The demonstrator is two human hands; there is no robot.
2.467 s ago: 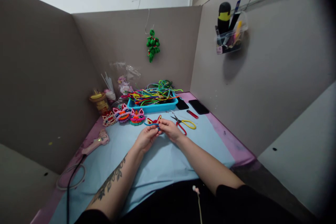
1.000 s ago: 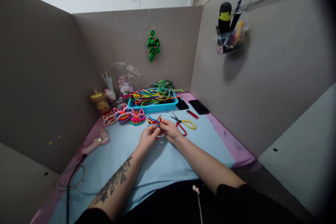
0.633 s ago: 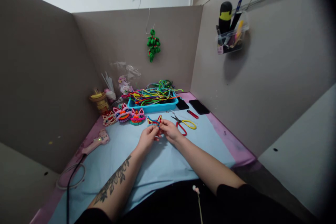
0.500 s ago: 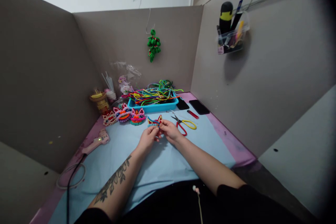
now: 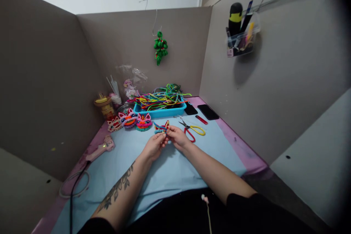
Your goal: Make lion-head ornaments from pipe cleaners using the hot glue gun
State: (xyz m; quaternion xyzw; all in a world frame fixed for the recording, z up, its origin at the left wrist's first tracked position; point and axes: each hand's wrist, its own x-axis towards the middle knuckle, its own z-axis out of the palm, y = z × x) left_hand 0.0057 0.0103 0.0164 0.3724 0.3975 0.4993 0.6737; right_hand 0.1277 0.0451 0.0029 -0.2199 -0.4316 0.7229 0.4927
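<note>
Both hands meet over the light blue sheet (image 5: 170,168) in the middle of the desk. My left hand (image 5: 153,145) and my right hand (image 5: 177,136) each pinch a small pipe-cleaner figure (image 5: 161,127) with red, yellow and blue parts, held just above the sheet. Fingers of both hands are closed on it. A blue pipe cleaner is wound at the piece. My left forearm carries a tattoo.
A blue tray (image 5: 160,111) of coloured pipe cleaners stands behind the hands. Finished cat-face pieces (image 5: 131,120) lie to its left, scissors (image 5: 192,129) and two phones (image 5: 207,111) to the right. A pink glue gun (image 5: 99,148) lies at left. Grey partitions wall the desk.
The hands have stayed in place, working the small figure; the loose blue loop seen earlier is now drawn in tight against the piece.
</note>
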